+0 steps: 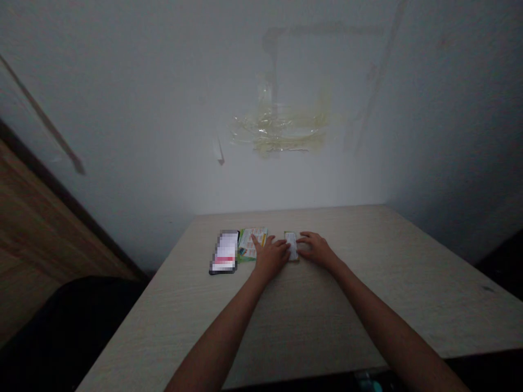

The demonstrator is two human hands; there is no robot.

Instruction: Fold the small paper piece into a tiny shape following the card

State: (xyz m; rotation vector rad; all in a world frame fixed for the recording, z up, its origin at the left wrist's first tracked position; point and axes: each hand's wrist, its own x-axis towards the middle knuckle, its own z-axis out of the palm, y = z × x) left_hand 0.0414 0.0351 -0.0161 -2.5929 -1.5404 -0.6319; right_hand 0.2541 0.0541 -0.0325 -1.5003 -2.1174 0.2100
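A small whitish rectangular piece, with what looks like fine print and a thin darker edge, lies on the table between my hands. I cannot make out its kind. My left hand rests with spread fingers, its fingertips at the left side of that piece and its thumb over a printed leaflet. The leaflet is green and white with coloured blocks, partly covered by the hand. On the other side, my right hand has its fingers stretched out, the tips at or near the piece's right edge. Neither hand visibly grips anything.
A phone with a blurred-out screen lies left of the leaflet. The pale wooden table meets a wall bearing old tape. Something dark stands beside the table's left edge, near a wooden panel.
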